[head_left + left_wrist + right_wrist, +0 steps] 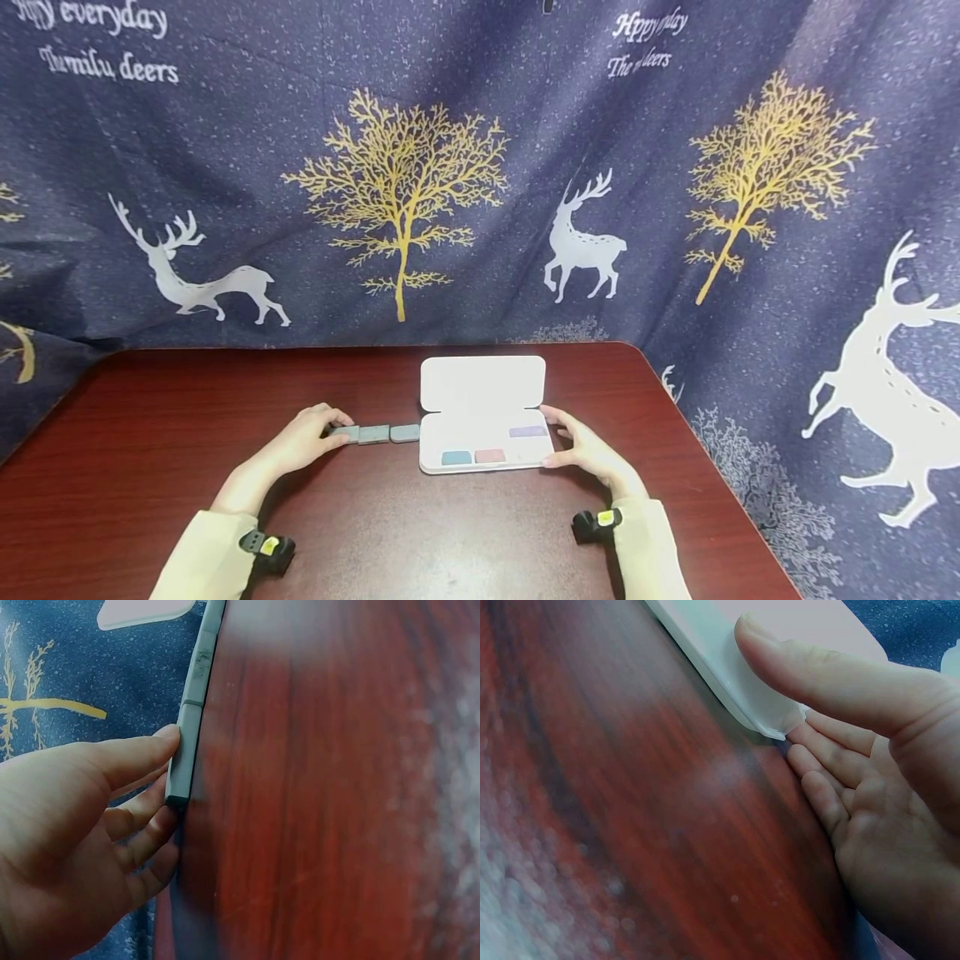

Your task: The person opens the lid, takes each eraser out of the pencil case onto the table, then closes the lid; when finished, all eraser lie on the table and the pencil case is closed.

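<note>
An open white case (483,421) lies on the table, its lid (483,383) folded back behind it. Inside are a blue block (456,457), a pink block (490,456) and a purple block (528,431). To its left, three flat grey blocks lie in a row: a right one (405,432), a middle one (373,434) and a left one (346,433). My left hand (311,435) pinches the left grey block between thumb and fingers. At the case's right end, my right hand (588,450) grips it, thumb at the front corner and fingers farther back.
The dark red wooden table (480,533) has a rounded far edge. Behind it hangs a blue cloth (480,250) printed with deer and trees. Each wrist wears a black camera, one left (273,554) and one right (588,527).
</note>
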`<act>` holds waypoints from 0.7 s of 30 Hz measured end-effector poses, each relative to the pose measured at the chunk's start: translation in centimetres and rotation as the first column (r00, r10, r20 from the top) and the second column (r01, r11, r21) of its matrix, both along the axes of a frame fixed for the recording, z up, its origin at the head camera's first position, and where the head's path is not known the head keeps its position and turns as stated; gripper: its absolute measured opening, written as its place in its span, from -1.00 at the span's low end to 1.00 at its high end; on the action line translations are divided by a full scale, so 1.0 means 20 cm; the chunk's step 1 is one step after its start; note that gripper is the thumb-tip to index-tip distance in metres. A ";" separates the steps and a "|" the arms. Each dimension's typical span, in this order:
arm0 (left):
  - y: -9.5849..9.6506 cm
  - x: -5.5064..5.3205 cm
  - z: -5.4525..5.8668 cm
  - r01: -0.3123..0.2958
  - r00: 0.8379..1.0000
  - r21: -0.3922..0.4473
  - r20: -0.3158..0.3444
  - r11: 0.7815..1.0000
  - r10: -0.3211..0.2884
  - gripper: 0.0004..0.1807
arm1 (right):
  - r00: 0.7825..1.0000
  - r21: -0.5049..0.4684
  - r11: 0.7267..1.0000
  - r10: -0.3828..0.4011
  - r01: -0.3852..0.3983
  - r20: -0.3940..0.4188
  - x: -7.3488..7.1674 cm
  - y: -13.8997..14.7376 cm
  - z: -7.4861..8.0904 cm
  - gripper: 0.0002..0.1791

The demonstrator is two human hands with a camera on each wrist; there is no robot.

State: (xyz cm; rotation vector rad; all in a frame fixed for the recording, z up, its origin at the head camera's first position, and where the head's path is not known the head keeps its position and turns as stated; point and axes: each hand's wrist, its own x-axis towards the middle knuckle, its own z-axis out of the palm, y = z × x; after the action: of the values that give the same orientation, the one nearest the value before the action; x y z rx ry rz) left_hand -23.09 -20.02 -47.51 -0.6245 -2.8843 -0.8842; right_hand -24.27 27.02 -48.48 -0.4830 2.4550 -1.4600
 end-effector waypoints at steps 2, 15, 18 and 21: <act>0.00 0.00 0.00 -0.006 1.000 -0.002 -0.003 1.000 0.006 -0.85 | 1.000 0.002 1.000 -0.002 0.002 -0.002 0.00 0.00 0.00 -0.04; 0.15 0.00 0.07 0.014 0.997 0.064 -0.074 0.998 -0.009 -0.86 | 1.000 0.011 1.000 -0.007 0.007 0.004 0.00 0.00 -0.01 -0.03; 0.25 -0.01 0.10 0.050 0.994 0.083 -0.098 0.995 -0.042 -0.87 | 1.000 0.010 1.000 -0.005 0.005 0.004 0.00 0.00 0.00 -0.03; 0.36 -0.02 0.12 0.089 0.992 0.095 -0.095 0.992 -0.080 -0.86 | 1.000 0.004 1.000 -0.003 0.003 0.006 0.00 0.00 0.00 -0.04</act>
State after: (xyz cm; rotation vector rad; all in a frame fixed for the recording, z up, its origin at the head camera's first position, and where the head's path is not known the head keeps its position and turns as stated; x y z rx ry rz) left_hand -23.52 -12.80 -45.13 -0.7608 -2.7329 -0.9757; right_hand -24.30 27.02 -48.54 -0.4739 2.4548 -1.4549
